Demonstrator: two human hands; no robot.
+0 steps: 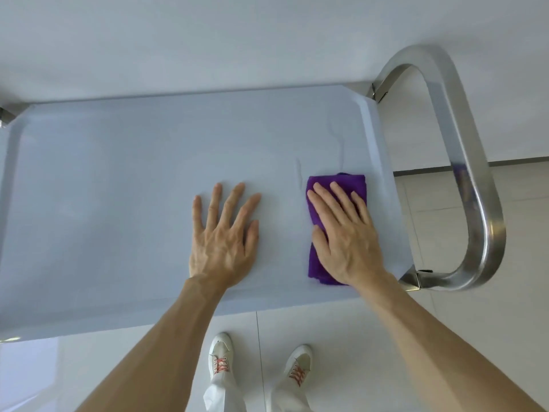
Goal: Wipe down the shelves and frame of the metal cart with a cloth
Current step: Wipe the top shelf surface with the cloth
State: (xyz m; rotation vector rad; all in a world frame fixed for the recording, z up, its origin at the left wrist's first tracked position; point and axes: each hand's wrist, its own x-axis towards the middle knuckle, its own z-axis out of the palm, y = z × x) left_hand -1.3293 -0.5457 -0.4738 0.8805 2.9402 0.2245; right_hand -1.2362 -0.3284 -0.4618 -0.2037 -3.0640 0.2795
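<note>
The cart's top shelf [118, 188] is a pale, shallow metal tray that fills most of the head view. A folded purple cloth [335, 185] lies on its right part. My right hand [346, 233] presses flat on the cloth, fingers spread and pointing away from me. My left hand [222, 233] rests flat on the bare shelf just left of it, fingers apart, holding nothing. Faint wet streaks show on the shelf beyond the cloth. The cart's curved steel handle [475, 179] loops out from the right end.
A white wall stands right behind the cart. Light floor tiles [445, 209] show to the right and below the shelf's near edge. My two white shoes [219, 358] stand close under that edge. A frame corner [6, 115] shows at far left.
</note>
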